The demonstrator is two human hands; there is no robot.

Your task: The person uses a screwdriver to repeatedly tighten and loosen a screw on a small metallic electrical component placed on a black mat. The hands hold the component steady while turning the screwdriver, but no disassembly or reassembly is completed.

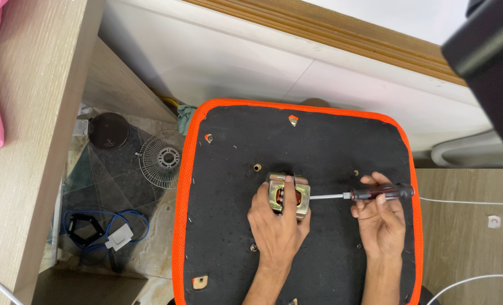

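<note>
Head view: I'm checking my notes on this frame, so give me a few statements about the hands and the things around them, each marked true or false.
1. The left hand holds a small metal motor core with copper windings. True.
2. The right hand holds a hammer. False: it grips a screwdriver with a dark red handle.
3. The screwdriver's shaft points toward the motor core. True.
4. The work rests on a bare wooden desk. False: it lies on a black seat underside edged in orange.
5. A round wire fan grille lies on the floor. True.
</note>
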